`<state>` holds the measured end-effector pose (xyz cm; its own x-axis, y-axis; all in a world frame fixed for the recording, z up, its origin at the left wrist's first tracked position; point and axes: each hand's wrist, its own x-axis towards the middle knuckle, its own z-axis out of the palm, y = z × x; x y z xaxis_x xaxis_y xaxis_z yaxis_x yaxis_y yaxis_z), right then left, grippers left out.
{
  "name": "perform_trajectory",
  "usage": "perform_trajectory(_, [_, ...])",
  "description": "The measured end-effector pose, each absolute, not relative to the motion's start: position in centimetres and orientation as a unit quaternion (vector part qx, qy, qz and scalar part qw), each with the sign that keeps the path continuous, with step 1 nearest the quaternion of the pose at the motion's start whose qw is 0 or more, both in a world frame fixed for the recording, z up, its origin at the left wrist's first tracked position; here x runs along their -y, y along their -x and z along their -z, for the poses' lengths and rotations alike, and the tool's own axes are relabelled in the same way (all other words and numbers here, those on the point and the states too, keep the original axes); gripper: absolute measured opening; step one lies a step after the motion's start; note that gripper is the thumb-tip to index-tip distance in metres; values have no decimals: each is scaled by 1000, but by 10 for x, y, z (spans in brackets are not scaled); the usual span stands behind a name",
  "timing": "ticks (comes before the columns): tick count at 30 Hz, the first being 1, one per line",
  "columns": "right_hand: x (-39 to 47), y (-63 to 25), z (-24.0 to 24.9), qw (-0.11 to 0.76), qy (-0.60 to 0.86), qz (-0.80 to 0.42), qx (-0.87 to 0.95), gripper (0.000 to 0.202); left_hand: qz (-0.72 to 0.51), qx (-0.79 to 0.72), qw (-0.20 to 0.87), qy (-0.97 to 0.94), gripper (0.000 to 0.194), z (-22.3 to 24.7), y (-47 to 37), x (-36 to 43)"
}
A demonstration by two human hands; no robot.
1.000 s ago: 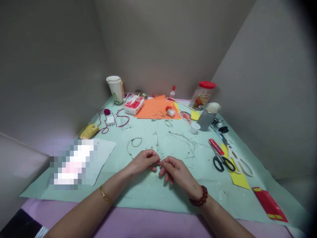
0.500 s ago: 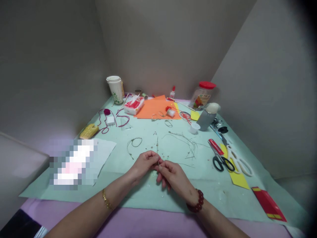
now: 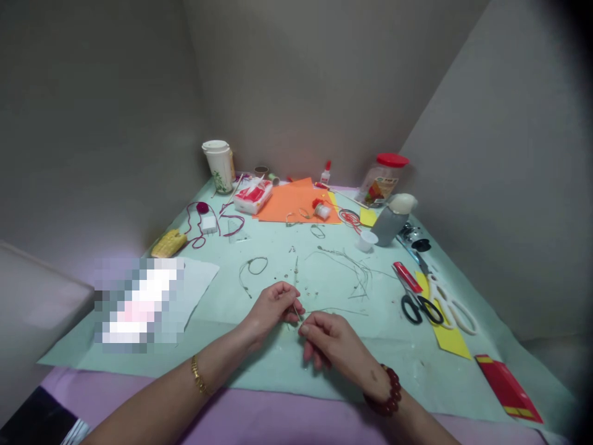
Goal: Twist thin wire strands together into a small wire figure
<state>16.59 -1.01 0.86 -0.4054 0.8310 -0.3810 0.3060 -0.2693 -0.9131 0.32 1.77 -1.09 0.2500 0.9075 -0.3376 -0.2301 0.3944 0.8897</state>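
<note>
My left hand (image 3: pixel 278 304) pinches a thin cord (image 3: pixel 298 313) near the front middle of the table. The fingertips of my right hand (image 3: pixel 327 335) are closed on the same cord, a short stretch of it showing between the hands. A loose cord end trails to the right on the cloth. Beyond my hands lie a looped cord (image 3: pixel 257 266), a bundle of thin cords (image 3: pixel 354 262) and several tiny beads or bits (image 3: pixel 306 290), too small to make out well.
Black-handled scissors (image 3: pixel 421 309), white-handled scissors (image 3: pixel 451 306) and a red envelope (image 3: pixel 508 388) lie at right. A grey bottle (image 3: pixel 389 224) stands behind a small white cup (image 3: pixel 366 240). Tissues (image 3: pixel 253 196), orange paper (image 3: pixel 287 205) and a paper cup (image 3: pixel 219 167) are at the back.
My right hand has moved right and slightly toward me, away from my left hand, so more cord shows between them. My left hand stays nearly in place.
</note>
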Motion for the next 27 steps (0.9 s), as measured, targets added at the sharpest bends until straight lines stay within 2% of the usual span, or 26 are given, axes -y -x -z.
perform_trajectory(4, [4,-177,-15,237,539,-561,582,30,-409,-455,706,-357,23,10,-3,-16])
perform_trajectory(8, [-13,-177,-19,286,568,-521,569,26,-403,-452,715,-350,23,10,-2,-16])
perform_trajectory(12, [-32,-163,-17,282,576,-513,571,21,-401,-449,718,-348,22,12,-1,-16])
perform_trajectory(23, [-53,-145,-6,260,516,-683,446,17,-385,-445,719,-370,23,11,-1,-14])
perform_trajectory(27, [-53,-145,-3,281,488,-723,400,16,-376,-444,722,-376,25,7,-4,-12])
